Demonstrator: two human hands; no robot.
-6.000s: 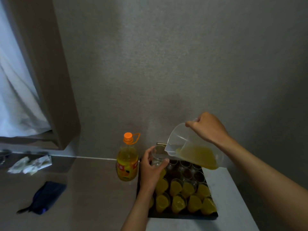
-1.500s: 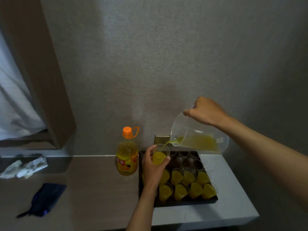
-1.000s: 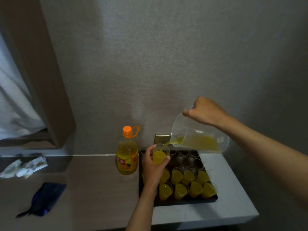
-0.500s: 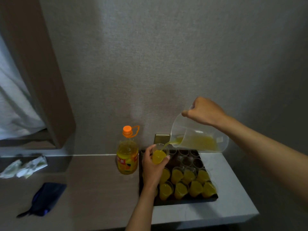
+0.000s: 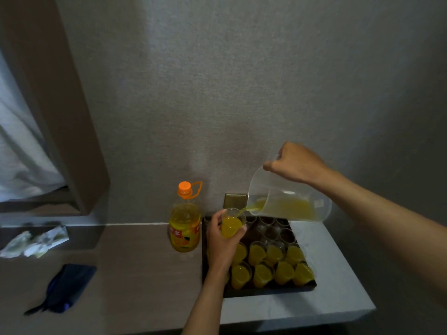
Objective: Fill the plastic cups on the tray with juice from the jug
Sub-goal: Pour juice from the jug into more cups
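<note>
White crumpled paper [image 5: 33, 241] lies at the far left of the brown counter [image 5: 135, 267], with a dark blue pouch [image 5: 64, 287] nearer the front edge. Further right, a juice bottle [image 5: 185, 228] with an orange cap stands upright just beside the left edge of the black tray [image 5: 266, 291]. The left hand [image 5: 223, 240] reaches over the tray's left side, fingers and thumb curled round a clear cup [image 5: 231, 226] held above the tray, mostly full of yellow juice. A thin stream runs into it from the spout of the clear jug [image 5: 287, 201], tilted to the left above the tray's far rows. The right hand [image 5: 294, 165] grips the jug at its top, fingers closed round the handle. On the tray, the near rows of cups [image 5: 273, 264] hold juice; the far cups [image 5: 275, 229] look empty.
</note>
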